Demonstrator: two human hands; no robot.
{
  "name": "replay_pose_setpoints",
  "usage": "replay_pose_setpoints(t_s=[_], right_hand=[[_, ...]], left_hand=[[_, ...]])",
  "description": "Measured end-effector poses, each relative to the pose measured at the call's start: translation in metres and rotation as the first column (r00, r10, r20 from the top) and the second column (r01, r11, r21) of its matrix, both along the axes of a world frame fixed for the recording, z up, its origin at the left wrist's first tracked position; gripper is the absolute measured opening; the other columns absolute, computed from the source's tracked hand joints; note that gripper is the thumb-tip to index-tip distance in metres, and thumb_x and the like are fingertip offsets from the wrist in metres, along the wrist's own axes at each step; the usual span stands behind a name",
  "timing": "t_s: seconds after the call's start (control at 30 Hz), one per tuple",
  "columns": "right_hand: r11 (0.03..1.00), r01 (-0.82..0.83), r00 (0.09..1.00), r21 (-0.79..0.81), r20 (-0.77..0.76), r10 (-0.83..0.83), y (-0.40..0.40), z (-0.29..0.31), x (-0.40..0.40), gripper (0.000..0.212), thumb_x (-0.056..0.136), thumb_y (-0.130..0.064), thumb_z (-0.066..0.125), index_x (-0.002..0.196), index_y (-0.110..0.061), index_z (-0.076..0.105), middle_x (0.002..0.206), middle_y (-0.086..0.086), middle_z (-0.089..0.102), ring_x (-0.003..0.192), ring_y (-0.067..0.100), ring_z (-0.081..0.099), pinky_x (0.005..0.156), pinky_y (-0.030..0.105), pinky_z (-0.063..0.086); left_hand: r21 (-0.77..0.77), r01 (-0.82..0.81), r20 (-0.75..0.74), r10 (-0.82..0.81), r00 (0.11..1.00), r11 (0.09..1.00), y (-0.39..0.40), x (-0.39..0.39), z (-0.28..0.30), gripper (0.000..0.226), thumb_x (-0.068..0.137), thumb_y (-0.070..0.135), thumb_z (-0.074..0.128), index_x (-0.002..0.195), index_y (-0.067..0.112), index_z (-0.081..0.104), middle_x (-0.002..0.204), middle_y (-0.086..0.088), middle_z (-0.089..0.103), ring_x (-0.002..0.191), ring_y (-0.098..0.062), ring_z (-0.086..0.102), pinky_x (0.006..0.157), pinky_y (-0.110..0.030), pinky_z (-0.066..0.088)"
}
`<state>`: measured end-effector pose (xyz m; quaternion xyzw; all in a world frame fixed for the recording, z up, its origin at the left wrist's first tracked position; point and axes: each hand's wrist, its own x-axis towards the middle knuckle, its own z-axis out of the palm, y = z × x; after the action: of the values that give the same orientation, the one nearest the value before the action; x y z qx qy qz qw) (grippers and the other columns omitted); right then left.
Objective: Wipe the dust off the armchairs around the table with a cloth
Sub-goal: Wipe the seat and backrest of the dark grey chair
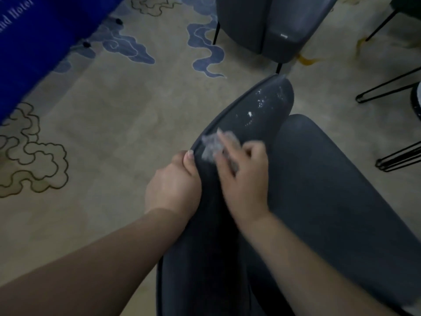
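Observation:
A dark grey armchair point(319, 201) fills the lower right; its curved armrest runs up to a tip with white dust specks point(262, 103). My left hand point(175, 183) grips the armrest's outer edge, thumb on top. My right hand point(246, 176) holds a small grey cloth point(211, 144) and presses it on the armrest top, just below the dusty patch. The right hand and cloth are motion-blurred.
A second grey armchair point(273, 26) stands at the top centre on thin black legs. A blue tablecloth with white lettering point(34, 42) hangs at the top left. Black hairpin legs point(391, 87) stand at the right. Patterned beige carpet point(102, 133) covers the floor.

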<state>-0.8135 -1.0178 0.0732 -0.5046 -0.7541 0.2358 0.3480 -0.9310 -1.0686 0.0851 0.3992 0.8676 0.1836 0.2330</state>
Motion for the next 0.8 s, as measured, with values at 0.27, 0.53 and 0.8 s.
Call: replay_pose_setpoints(t_s=[0.27, 0.53, 0.8], right_hand=[[0.990, 0.138, 0.990, -0.035, 0.009, -0.138, 0.058, -0.004, -0.002, 0.036, 0.089, -0.030, 0.063, 0.126, -0.028, 0.062, 0.094, 0.003, 0.036, 0.087, 0.025, 0.045, 0.089, 0.029, 0.042], [0.986, -0.166, 0.986, 0.036, 0.033, 0.164, 0.014, -0.002, 0.011, 0.036, 0.088, -0.034, 0.060, 0.123, -0.028, 0.064, 0.091, 0.004, 0.041, 0.083, 0.021, 0.045, 0.084, 0.029, 0.041], [0.998, -0.053, 0.999, -0.029, -0.008, 0.053, 0.004, 0.002, 0.001, 0.038, 0.088, -0.036, 0.059, 0.125, -0.031, 0.062, 0.094, 0.000, 0.038, 0.086, 0.018, 0.043, 0.087, 0.023, 0.038]], left_hand=[[-0.012, -0.004, 0.020, 0.004, 1.000, 1.000, 0.002, -0.001, 0.000, 0.034, 0.097, 0.049, 0.012, 0.084, 0.035, 0.040, 0.065, 0.007, 0.050, 0.066, -0.024, 0.044, 0.062, -0.034, 0.032], [0.030, -0.007, 0.010, 0.007, 1.000, 1.000, 0.002, -0.001, -0.004, 0.043, 0.096, 0.047, 0.015, 0.095, 0.027, 0.053, 0.086, -0.012, 0.066, 0.081, -0.037, 0.058, 0.065, -0.034, 0.035], [-0.009, 0.007, -0.021, -0.007, 1.000, 1.000, 0.001, -0.001, 0.002, 0.041, 0.099, 0.044, 0.018, 0.103, 0.027, 0.055, 0.091, -0.013, 0.067, 0.084, -0.038, 0.058, 0.066, -0.033, 0.034]])
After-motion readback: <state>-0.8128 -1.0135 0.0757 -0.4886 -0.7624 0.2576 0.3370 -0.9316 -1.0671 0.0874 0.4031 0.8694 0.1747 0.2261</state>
